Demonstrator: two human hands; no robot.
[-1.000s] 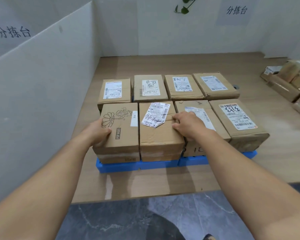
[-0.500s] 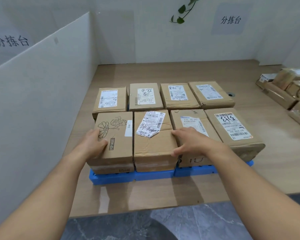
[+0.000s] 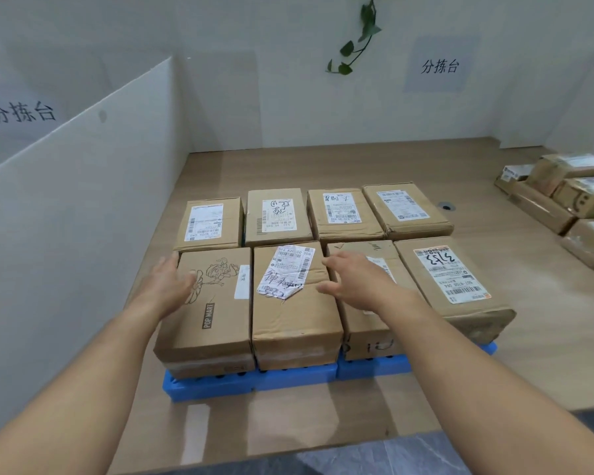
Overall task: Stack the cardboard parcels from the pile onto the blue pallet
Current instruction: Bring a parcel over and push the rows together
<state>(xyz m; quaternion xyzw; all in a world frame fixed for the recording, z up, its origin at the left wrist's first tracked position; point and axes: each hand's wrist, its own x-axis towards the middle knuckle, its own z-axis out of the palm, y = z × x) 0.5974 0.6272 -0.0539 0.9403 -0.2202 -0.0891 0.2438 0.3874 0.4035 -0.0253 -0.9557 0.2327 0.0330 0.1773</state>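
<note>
Layer one: eight parcels [image 3: 278,217] on the pallet [image 3: 254,383], two rows of four, centre of the frame. The pallet sits on the table [image 3: 494,371]. The pile [image 3: 563,200] lies at the right edge of the frame, well apart from the pallet.

Risks (judgement):
- The front-right parcel [image 3: 450,279] appears to overhang the pallet's right end. Weight set on that side could tip it or slide it off.
- Tops look uneven in height, and the second front parcel [image 3: 295,323] carries a crumpled, half-lifted label [image 3: 285,272]. A next layer laid across the seams may rock.
- Rows are packed tight. A sideways nudge from either hand would pass down the row and push the end parcel further out.
- The partition [image 3: 66,252] stands near, at left, so there is little elbow room there.

Hands:
- Left hand [image 3: 172,286]: palm down at the far left corner of the POP MART parcel [image 3: 213,313], fingers straight, thumb across the drawing. It holds nothing. I cannot tell whether it touches the cardboard.
- Right hand [image 3: 357,282]: palm down over the third front parcel [image 3: 364,344], fingers spread wide and loosely bent, thumb toward the second parcel. It holds nothing, and contact is unclear.
- Both forearms reach in from the bottom corners of the frame, nearly straight, converging on the front row.
</note>
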